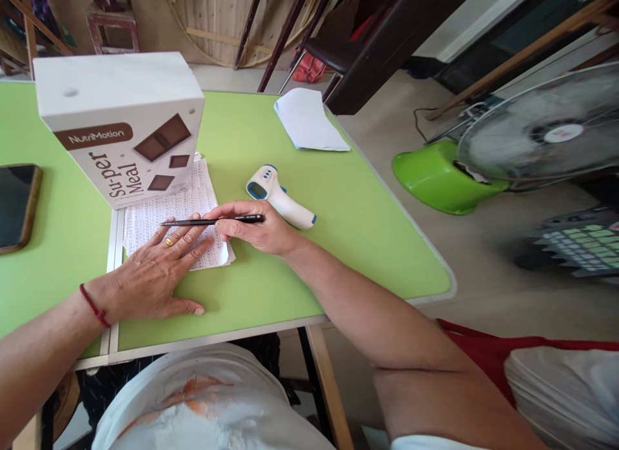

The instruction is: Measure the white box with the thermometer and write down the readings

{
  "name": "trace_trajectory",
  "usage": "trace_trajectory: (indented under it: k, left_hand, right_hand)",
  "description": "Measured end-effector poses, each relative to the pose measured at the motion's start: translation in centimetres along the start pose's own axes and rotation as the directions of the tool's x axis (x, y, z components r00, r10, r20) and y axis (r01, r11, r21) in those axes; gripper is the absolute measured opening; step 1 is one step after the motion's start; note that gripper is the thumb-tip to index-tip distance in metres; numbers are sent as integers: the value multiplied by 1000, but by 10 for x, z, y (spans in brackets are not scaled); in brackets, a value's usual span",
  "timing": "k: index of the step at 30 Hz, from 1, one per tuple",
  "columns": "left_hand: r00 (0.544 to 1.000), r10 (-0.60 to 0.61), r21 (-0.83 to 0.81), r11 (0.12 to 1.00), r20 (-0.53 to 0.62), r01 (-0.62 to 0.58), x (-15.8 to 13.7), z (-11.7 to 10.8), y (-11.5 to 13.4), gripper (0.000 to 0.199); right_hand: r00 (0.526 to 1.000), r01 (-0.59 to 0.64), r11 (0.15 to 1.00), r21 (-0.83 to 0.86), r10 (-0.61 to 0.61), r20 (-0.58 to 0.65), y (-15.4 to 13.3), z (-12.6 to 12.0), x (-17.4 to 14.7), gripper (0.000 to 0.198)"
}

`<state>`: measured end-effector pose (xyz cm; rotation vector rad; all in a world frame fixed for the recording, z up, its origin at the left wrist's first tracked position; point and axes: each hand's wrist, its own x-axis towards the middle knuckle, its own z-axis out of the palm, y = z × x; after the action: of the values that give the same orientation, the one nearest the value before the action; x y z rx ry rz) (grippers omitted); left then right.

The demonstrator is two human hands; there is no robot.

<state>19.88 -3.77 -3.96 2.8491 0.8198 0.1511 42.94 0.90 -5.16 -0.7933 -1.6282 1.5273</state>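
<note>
In the head view, the right hand (254, 227) pinches a black pen (213, 222) between thumb and fingers, its tip pointing left across the fingers of the left hand (167, 266). Whether the pen touches those fingers, I cannot tell. The left hand lies spread, fingers on the handwritten sheets (198, 195), thumb out on the green desk (377, 231). With the tip so near the left hand, a careless stroke could ink the skin. The sheets lie loosely stacked beneath the fingers; uneven pressure could skew them. Just beyond the left hand, a tall white box (130, 134) seems to stand partly on the sheets, so a tug could tip it or crease the paper. Just beyond the right hand lies a thermometer gun (280, 195); a sideways sweep of that wrist could knock it away.
</note>
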Motion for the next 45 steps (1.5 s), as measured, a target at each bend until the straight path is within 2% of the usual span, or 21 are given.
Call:
trace_trajectory:
  k: [7, 18, 29, 34, 45]
  left_hand:
    - [1000, -8, -6, 1000, 12, 8, 1, -4, 2, 93]
    - [1000, 3, -37, 999, 18, -2, 2, -1, 0, 93]
    - [999, -13, -46, 999, 51, 15, 1, -2, -1, 91]
    - [998, -11, -49, 999, 54, 13, 1, -1, -1, 91]
    - [996, -8, -18, 1000, 87, 9, 2, -4, -1, 93]
  right_hand:
    - [1000, 10, 999, -37, -10, 11, -2, -2, 0, 18]
    - [998, 64, 958, -278, -67, 0, -12, 4, -8, 20]
    - [1000, 5, 967, -255, -2, 12, -5, -1, -3, 22]
    - [1000, -13, 981, -195, 11, -13, -4, -1, -2, 22]
    - [997, 14, 982, -191, -29, -77, -4, 1, -1, 18]
